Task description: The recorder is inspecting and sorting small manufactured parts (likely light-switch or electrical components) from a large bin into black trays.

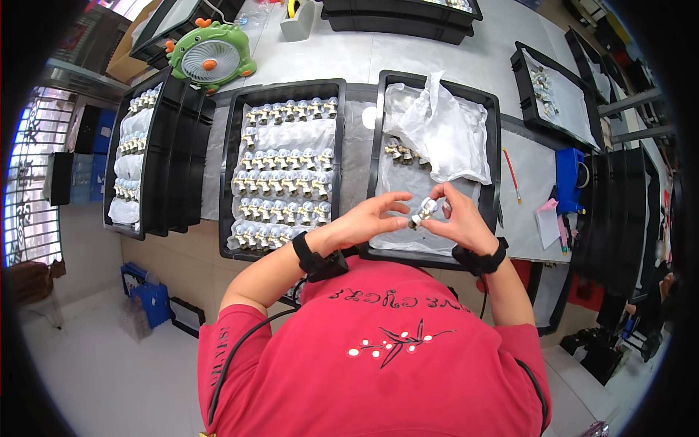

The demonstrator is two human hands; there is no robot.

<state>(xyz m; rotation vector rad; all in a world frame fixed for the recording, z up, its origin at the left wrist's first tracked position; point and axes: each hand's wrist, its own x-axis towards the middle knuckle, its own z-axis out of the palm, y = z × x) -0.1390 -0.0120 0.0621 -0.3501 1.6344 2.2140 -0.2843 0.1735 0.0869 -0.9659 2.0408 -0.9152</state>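
Observation:
Over the right-hand black tray [381, 138], a small white and gold figurine [424, 212] with a bluish top tilts between the fingers and thumb of my right hand [461, 221]. My left hand [371, 221] is open, its fingers apart and curved toward the figurine. Its thumb tip comes close to the figurine's lower end; I cannot tell whether they touch. Inside that tray, a few similar figurines [397, 151] lie partly covered by a crumpled white sheet [440, 135]. To the left, another black tray [227, 175] holds several rows of such figurines [282, 182] on white lining.
Stacked black trays [171, 160] stand at far left, near a green fan [211, 60]. A red brush [512, 175], a blue holder [571, 178] and white paper [547, 222] lie right of my tray. Another tray [557, 95] with figurines sits at far right.

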